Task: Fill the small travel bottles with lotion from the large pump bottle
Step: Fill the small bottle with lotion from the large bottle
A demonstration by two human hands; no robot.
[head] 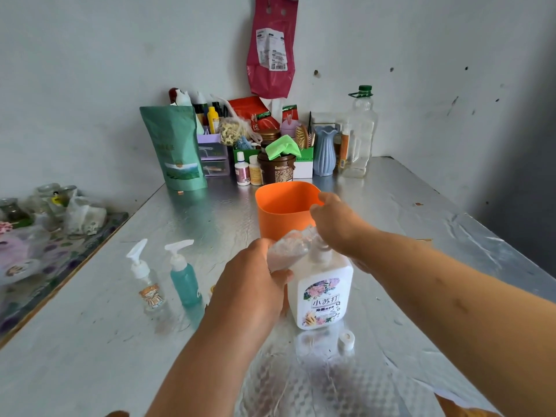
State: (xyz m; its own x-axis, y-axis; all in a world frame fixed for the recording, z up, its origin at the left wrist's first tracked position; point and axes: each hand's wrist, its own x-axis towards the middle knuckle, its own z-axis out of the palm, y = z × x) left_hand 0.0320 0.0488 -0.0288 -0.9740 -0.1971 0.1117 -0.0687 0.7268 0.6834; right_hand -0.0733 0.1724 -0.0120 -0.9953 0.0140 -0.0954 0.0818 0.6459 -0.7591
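We are standing the large bottle (323, 296) upright near the middle of the foil-covered bench (90, 341); it is white, and its flowered label is showing the characters 小苏打, with smaller print beneath that is too fine to read. Our left hand (249, 281) is closing its grip round a clear crinkled plastic piece (285, 251) (wrap or a soft container, we cannot tell) and is holding it tilted against the bottle's neck. Our right hand (337, 224) is hovering just above that neck with its fingers curled, and whether its grip is pinching the top of the plastic or holding nothing we cannot tell. To our left, two pump-topped travel bottles are standing side by side and well apart from the large one: a clear travel bottle (149, 291) bearing a cartoon sticker, and a teal travel bottle (185, 281). A small white cap (346, 338) is sitting on the bench just in front of the large bottle. An orange cup (279, 212) is standing right behind our hands. Against the wall, a red packet (251, 111) is showing 精选, and a hanging red bag (270, 49) is carrying a white printed label, unreadable from here.
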